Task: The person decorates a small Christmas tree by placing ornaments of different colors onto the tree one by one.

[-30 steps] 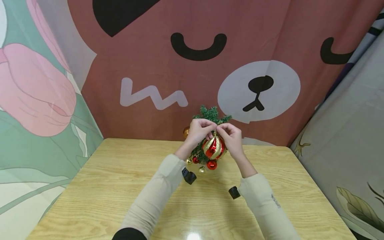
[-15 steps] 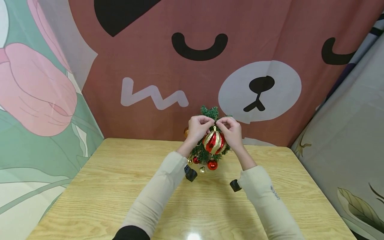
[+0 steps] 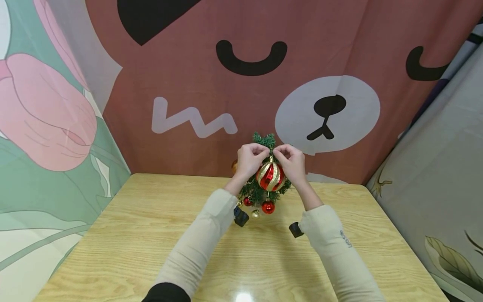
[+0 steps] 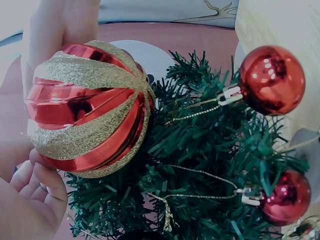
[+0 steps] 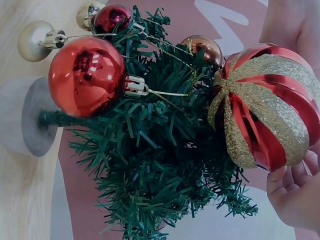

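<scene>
A large red bauble with gold glitter stripes (image 3: pixel 271 177) hangs in front of a small artificial Christmas tree (image 3: pixel 266 141). My left hand (image 3: pixel 250 161) and right hand (image 3: pixel 294 165) meet just above its gold cap, each pinching the hanging cord between thumb and forefinger. The fingers hide most of that cord. In the left wrist view the bauble covers part of the fingertips and overlaps the green branches (image 4: pixel 200 140). Lower on the tree hang a shiny red bauble (image 5: pixel 87 77), a dark red one (image 4: pixel 286 197) and a pale gold one (image 3: pixel 255 213).
The tree's grey round base (image 5: pixel 37 117) stands on the wood-grain table (image 3: pixel 158 235), near its back edge. A copper-coloured bauble (image 5: pixel 201 49) hangs at the tree's left side. Behind is a brown curtain (image 3: pixel 188 159) with a cartoon bear. Black wrist cameras (image 3: pixel 241 218) jut below both sleeves.
Both hands have moved slightly up and away, toward the upper branches. The striped bauble has risen a little with them. Their pinch on the cord persists.
</scene>
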### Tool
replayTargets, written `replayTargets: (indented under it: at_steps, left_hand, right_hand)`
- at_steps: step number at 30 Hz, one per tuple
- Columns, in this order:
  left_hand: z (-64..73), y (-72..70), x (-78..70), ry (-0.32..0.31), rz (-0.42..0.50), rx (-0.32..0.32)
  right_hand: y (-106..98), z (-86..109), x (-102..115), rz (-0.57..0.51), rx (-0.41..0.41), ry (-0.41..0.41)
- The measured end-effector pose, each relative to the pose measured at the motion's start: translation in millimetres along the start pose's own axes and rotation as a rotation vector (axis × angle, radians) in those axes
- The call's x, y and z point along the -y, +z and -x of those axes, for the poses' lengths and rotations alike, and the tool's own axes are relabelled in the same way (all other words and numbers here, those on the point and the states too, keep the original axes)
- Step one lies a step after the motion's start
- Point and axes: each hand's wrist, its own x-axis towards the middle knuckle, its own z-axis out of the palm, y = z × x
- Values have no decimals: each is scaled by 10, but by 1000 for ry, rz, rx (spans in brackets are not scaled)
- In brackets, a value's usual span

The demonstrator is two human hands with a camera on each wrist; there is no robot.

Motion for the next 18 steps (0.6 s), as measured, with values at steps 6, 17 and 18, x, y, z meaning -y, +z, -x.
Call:
replayTargets:
  at_steps: [6, 17, 18]
  left_hand:
    - [15, 18, -16, 49, -86, -28]
    - [53, 35, -31, 47, -171, -3]
    - [58, 35, -35, 44, -178, 1]
  right_hand:
    - [-9, -23, 6, 12, 21, 30]
    - [-47, -7, 186, 12, 48, 136]
    - [-50, -4, 184, 16, 52, 139]
